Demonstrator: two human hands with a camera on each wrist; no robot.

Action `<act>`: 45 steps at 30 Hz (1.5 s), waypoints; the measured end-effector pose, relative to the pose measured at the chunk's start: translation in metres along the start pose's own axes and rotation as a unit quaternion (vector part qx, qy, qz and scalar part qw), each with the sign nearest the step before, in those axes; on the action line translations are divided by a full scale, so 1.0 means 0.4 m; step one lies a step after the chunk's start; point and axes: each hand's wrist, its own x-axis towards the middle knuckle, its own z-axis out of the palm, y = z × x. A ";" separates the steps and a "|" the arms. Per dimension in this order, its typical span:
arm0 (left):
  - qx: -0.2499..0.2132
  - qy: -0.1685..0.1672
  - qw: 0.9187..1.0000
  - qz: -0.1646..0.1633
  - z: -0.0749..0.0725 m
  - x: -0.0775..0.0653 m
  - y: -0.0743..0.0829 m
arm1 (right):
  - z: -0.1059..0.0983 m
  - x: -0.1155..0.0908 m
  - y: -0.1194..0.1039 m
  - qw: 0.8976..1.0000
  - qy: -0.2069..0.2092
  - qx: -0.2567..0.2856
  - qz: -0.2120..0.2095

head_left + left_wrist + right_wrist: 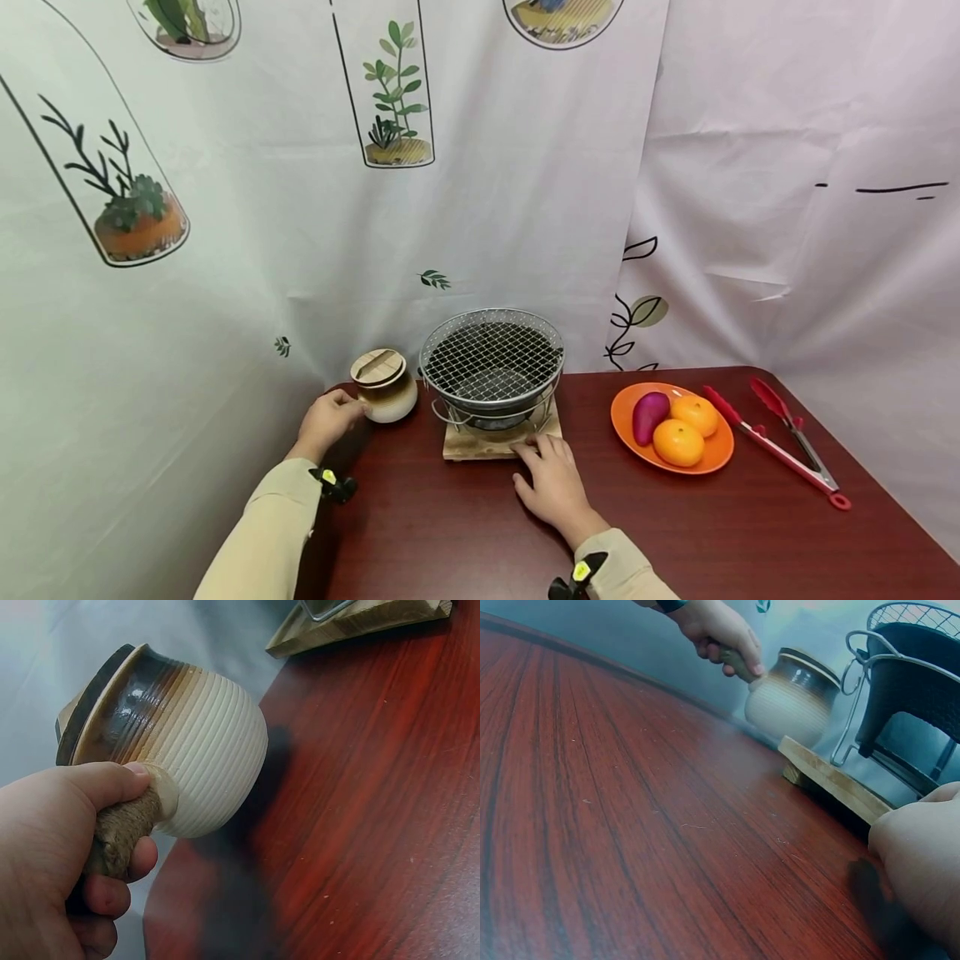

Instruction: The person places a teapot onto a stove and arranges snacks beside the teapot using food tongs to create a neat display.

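A round ceramic side-handled pot [393, 402] with a brown-to-cream glaze and a wooden lid [377, 367] is at the left of the table. My left hand [327, 423] grips its twine-wrapped handle [129, 825], thumb along the top and fingers curled beneath. To the right of the pot is a small round grill stove [491, 407] topped by a wire mesh [491, 358]. It stands on a wooden board [467, 447]. My right hand [555, 485] reaches to the board's front right edge, its fingers loosely spread and fingertips touching the wood.
On the right, an orange plate [628, 442] carries two orange fruits [678, 442] and a purple oval vegetable [649, 417]. Beyond it lie red-handled tongs [783, 457], spread apart. A printed white curtain [517, 208] hangs behind the dark red table [420, 517].
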 end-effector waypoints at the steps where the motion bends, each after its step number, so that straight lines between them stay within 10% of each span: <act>1: -0.001 0.001 1.000 -0.001 -0.004 0.001 0.001 | 0.000 0.000 0.000 1.000 -0.001 0.000 0.001; 45: -0.018 0.012 0.999 0.037 -0.147 0.032 0.115 | -0.004 0.002 0.001 1.000 -0.011 0.010 0.005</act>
